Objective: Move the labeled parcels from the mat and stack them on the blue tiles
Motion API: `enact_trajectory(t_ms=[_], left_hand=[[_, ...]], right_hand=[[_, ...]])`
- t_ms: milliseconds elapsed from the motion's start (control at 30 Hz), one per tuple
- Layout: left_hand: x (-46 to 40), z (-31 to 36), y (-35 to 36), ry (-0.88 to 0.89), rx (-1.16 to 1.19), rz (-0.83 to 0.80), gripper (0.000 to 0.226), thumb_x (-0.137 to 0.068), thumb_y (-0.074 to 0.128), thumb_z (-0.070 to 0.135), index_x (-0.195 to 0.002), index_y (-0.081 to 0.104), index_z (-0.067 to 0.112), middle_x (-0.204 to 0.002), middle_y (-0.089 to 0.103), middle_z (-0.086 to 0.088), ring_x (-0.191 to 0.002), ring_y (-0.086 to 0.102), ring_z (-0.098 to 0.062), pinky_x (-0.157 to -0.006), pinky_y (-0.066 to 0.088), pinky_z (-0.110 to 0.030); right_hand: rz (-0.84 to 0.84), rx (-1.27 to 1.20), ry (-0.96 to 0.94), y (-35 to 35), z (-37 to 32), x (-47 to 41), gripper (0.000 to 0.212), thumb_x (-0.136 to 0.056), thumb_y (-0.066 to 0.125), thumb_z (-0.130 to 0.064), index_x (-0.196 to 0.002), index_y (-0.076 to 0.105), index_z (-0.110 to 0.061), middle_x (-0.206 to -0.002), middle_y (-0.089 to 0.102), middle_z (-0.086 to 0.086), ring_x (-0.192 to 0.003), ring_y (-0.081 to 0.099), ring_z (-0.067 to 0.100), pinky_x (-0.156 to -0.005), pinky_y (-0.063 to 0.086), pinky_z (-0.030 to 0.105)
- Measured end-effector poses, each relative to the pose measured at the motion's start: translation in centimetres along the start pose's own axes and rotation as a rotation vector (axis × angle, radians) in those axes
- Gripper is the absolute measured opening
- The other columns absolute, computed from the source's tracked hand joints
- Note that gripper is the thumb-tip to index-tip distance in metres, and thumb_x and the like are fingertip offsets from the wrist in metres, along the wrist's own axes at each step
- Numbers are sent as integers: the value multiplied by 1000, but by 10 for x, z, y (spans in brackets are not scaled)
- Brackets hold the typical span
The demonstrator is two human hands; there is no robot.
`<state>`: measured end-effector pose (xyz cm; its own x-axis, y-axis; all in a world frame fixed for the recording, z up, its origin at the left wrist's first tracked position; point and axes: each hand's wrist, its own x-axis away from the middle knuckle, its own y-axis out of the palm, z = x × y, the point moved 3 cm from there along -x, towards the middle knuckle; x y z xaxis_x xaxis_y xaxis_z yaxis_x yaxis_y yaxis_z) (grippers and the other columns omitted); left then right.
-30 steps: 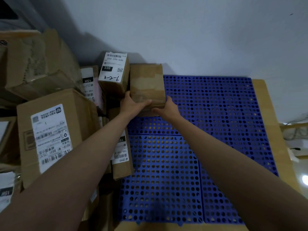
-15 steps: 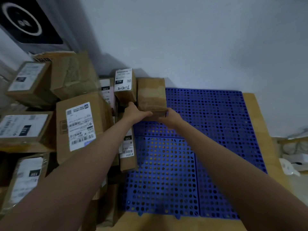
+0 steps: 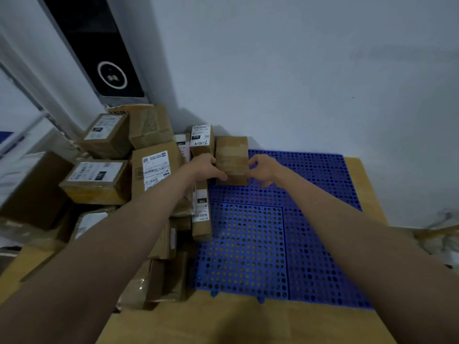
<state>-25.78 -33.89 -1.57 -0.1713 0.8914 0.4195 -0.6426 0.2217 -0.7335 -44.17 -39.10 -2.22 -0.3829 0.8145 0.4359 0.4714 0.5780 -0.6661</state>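
A: Nearest thing in the head view?
B: Tan mat (image 3: 238, 321) along the bottom edge, bare there. Blue tiles (image 3: 250, 247) lie on it, perforated, filling the middle and right.
A: Anything on the tiles?
B: One taped parcel (image 3: 231, 157) at the far-left corner, near the wall (image 3: 298, 70). Plain brown, no label visible on the faces I can see. Can't tell if it sits flat or is held just off the surface.
A: Hands?
B: Left hand (image 3: 207, 167) is on the parcel's left side, thumb across the near face, fingers curled round the edge. Right hand (image 3: 264, 168) is at the parcel's right side, fingers curled; whether it touches or is just clear, can't tell. Hands apart, parcel between them.
A: Left of the tiles?
B: Stack of cardboard boxes (image 3: 154, 170). A long narrow box marked 150 (image 3: 201, 212) stands along the tiles' left edge, under the left forearm. Box with a 220 label (image 3: 201, 139) is just left of the taped parcel, touching or nearly.
A: Farther back?
B: More labeled boxes piled left, then a dark panel with a white ring (image 3: 111, 75) on the wall.
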Motion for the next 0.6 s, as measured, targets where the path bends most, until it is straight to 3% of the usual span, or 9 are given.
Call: enact_trajectory(t_ms=[67,133,233,333,367,433,533,600], left_hand=[[16,-3,-7,15,18,13,83,-72,82,40,-141,43,12,-141,48,-7,-123,50,-23,-102,45,-40],[31,-10,-16,28,60,38,77,-73,83,35,-137,47,11,-140,48,-9,-124,50,-23,-103,45,-41],[49,-24,-33,36,110,67,66,-76,82,30,-131,52,10,-139,49,-10,-122,51,-23,-102,45,-42],[60,-42,-49,35,131,103,48,-78,80,26,-117,62,4,-131,59,-12,-107,59,-24,-91,51,-39],[63,-47,-54,35,131,119,37,-79,79,25,-106,65,4,-126,61,-13,-103,61,-26,-85,51,-40],[67,-61,-64,15,139,150,23,-80,77,25,-95,63,13,-113,64,-11,-103,62,-27,-82,54,-40],[72,-87,-77,-15,115,147,40,-77,81,27,-108,58,16,-108,58,-6,-91,60,-18,-63,52,-26],[75,-105,-82,-24,-9,167,38,-74,83,28,-99,56,17,-102,56,-5,-79,56,-13,-57,44,-22]], right_hand=[[1,20,-14,1,-9,10,51,-96,60,-28,-142,45,-12,-140,48,11,-101,64,30,-73,61,41],[-17,24,-34,6,-20,19,50,-94,62,-26,-140,46,-14,-133,52,13,-103,65,31,-82,59,44],[-42,24,-67,15,-40,26,30,-90,66,-16,-119,57,-15,-106,61,9,-81,64,22,-68,58,35],[-73,40,-93,33,-60,29,14,-89,66,-14,-94,54,-20,-83,56,4,-62,55,16,-52,49,29],[-100,41,-93,40,-65,28,15,-90,64,-15,-98,54,-21,-84,54,4,-64,55,17,-52,47,28],[-135,78,-111,55,-75,27,35,-92,63,-20,-126,52,-22,-100,56,5,-75,59,17,-58,51,27],[-146,77,-139,72,-91,24,61,-92,63,-27,-146,37,-18,-121,54,6,-86,63,18,-71,57,32],[-148,29,-129,85,-99,23,68,-90,66,-29,-148,32,-20,-130,51,8,-99,63,23,-77,58,35]])
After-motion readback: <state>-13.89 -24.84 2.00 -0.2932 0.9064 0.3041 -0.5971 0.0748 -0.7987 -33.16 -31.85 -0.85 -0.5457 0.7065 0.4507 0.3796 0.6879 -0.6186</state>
